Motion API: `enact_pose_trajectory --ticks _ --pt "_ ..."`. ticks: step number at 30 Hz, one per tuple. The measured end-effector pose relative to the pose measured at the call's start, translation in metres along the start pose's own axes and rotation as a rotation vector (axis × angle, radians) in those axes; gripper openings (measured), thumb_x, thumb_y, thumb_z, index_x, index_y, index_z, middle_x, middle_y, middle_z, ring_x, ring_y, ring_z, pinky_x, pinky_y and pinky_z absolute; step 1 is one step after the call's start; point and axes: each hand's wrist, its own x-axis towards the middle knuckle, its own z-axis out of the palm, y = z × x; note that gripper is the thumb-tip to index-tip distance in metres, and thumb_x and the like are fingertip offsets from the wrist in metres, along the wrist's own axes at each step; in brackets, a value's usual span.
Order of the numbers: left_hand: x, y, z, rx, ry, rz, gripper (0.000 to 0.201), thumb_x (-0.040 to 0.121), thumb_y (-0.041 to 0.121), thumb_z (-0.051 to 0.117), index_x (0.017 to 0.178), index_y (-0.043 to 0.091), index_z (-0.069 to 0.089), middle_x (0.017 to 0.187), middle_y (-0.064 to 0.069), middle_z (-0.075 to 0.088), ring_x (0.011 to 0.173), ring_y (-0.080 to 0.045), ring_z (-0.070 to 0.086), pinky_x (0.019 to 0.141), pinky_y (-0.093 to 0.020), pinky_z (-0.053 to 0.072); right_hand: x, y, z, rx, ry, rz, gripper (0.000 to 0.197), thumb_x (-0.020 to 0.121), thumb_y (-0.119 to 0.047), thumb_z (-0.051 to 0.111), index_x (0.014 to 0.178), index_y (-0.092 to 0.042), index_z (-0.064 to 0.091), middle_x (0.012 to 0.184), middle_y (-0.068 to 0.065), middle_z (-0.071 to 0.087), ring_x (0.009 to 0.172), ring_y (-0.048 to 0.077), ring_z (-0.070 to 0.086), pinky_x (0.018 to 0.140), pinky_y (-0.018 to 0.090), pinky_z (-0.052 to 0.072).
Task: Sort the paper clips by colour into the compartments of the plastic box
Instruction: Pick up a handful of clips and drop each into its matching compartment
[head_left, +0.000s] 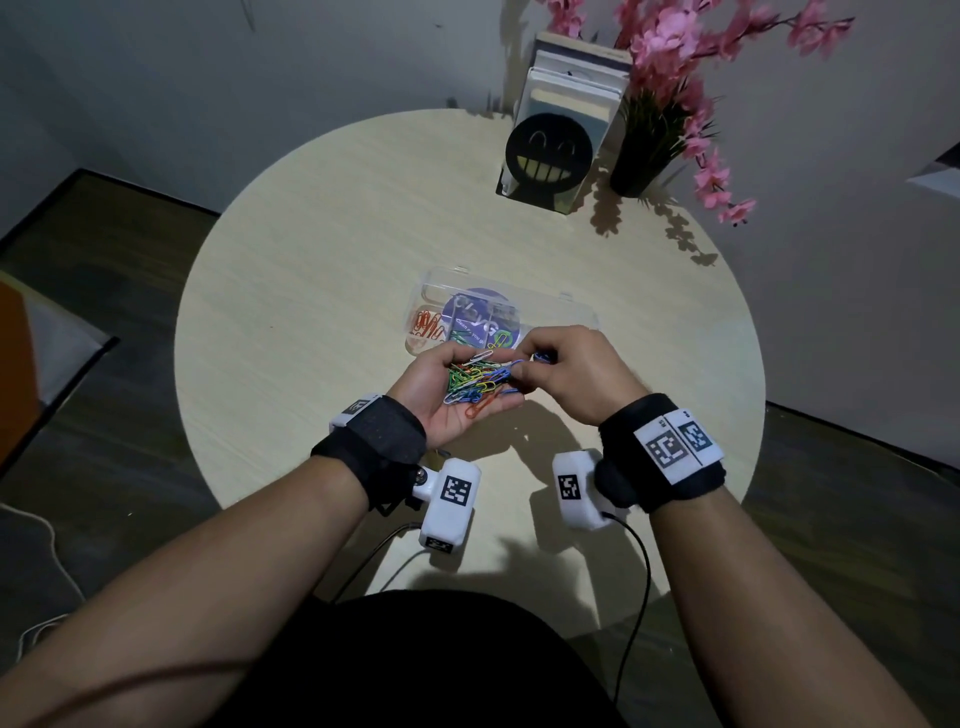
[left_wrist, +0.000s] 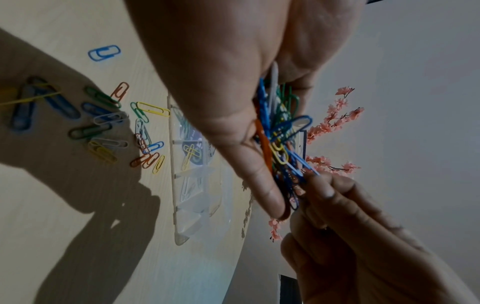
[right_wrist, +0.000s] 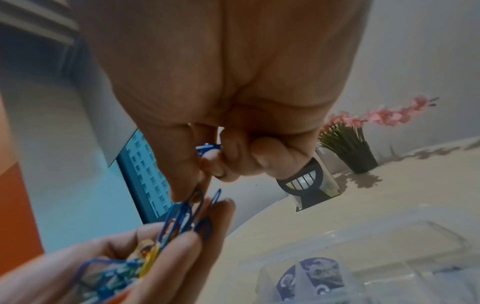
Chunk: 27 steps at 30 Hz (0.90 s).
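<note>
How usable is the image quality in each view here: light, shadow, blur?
Head view: dim, corners dark, hard shadows on the round pale wooden table. Left wrist view: arm shadow over loose coloured paper clips. Right wrist view: clear plastic box soft, blurred.

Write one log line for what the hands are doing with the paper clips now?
left hand: cups mixed clips | right hand: pinches blue clips | plastic box: open, orange clips in end compartment

Plastic box (head_left: 571, 312) lies on table (head_left: 311, 260), behind both hands.
</note>
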Motion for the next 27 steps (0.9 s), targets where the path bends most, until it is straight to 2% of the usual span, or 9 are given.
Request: enact_pose_trajectory --ticks 2,4,5,8,14,16,20,23,27 --pt "0.002 0.001 -0.001 -0.011 0.006 -0.005 0.048 0.094 0.018 0.034 0.083 -0.008 0.073 0.09 -0.025 0.069 0.075 -0.037 0.07 0.073 -0.045 0.056 0.001 0.002 -0.002 0.058 0.007 0.006 0.005 0.084 -0.019 0.065 0.079 -0.016 0.066 0.075 0.005 0.07 0.073 0.018 0.062 0.068 0.029 0.045" --pt "0.004 0.001 -0.001 -0.028 0.017 -0.004 0.046 0.094 0.018 0.035 0.085 -0.008 0.072 0.089 -0.026 0.069 0.074 -0.038 0.07 0.07 -0.046 0.056 0.001 0.002 -0.004 0.059 0.031 0.004 0.008 0.085 -0.019 0.064 0.078 -0.015 0.064 0.062 -0.006 0.06 0.057 0.002 0.051 0.055 0.014 0.037" --pt "0.004 0.001 -0.002 -0.038 0.018 -0.002 0.043 0.094 0.017 0.035 0.089 -0.008 0.07 0.091 -0.028 0.068 0.076 -0.04 0.07 0.07 -0.046 0.056 0.002 0.002 -0.005 0.049 0.046 0.002 0.009 0.086 -0.019 0.063 0.078 -0.014 0.064 0.058 -0.008 0.054 0.053 0.0 0.046 0.051 0.012 0.034" --pt "0.006 0.002 -0.002 -0.051 0.008 -0.011 0.038 0.095 0.018 0.034 0.102 -0.007 0.062 0.096 -0.03 0.067 0.08 -0.042 0.069 0.068 -0.046 0.058 0.004 0.005 -0.006 0.038 0.064 0.02 0.012 0.089 -0.021 0.06 0.08 -0.013 0.063 0.057 -0.009 0.047 0.052 0.004 0.042 0.05 0.014 0.032" --pt "0.012 0.004 -0.005 0.021 0.022 0.003 0.044 0.093 0.015 0.037 0.08 -0.004 0.074 0.092 -0.027 0.069 0.079 -0.038 0.07 0.072 -0.041 0.058 0.006 0.008 -0.008 0.12 0.041 0.054 0.013 0.089 -0.02 0.06 0.081 -0.012 0.066 0.066 -0.002 0.057 0.049 0.001 0.043 0.053 0.018 0.033" --pt "0.014 0.005 -0.006 0.031 0.028 0.006 0.044 0.093 0.015 0.037 0.079 -0.004 0.075 0.092 -0.025 0.07 0.079 -0.037 0.071 0.073 -0.041 0.057 0.006 0.009 -0.009 0.171 0.048 0.06 0.013 0.087 -0.019 0.062 0.082 -0.01 0.07 0.065 -0.002 0.057 0.045 -0.001 0.043 0.05 0.013 0.032" --pt "0.016 0.005 -0.007 0.052 0.03 0.01 0.043 0.094 0.015 0.038 0.079 -0.003 0.075 0.092 -0.024 0.07 0.079 -0.036 0.071 0.076 -0.04 0.055 0.006 0.01 -0.013 0.255 0.073 0.047 0.007 0.084 -0.015 0.065 0.08 -0.012 0.07 0.053 -0.01 0.053 0.041 0.001 0.041 0.048 0.015 0.029" --pt "0.016 0.004 -0.006 0.064 0.038 0.016 0.041 0.093 0.014 0.04 0.077 -0.001 0.075 0.091 -0.024 0.07 0.078 -0.035 0.071 0.074 -0.038 0.056 0.007 0.012 -0.011 0.296 0.062 0.028 0.017 0.086 -0.012 0.06 0.071 -0.021 0.063 0.062 -0.003 0.061 0.042 0.002 0.04 0.052 0.022 0.031" --pt "0.018 0.002 -0.005 0.105 0.063 0.018 0.035 0.093 0.015 0.043 0.082 -0.001 0.072 0.085 -0.022 0.07 0.073 -0.031 0.071 0.066 -0.034 0.059 0.011 0.02 -0.006 0.332 0.066 0.068 0.025 0.089 -0.014 0.054 0.068 -0.026 0.056 0.062 -0.004 0.062 0.047 0.008 0.042 0.056 0.028 0.034"
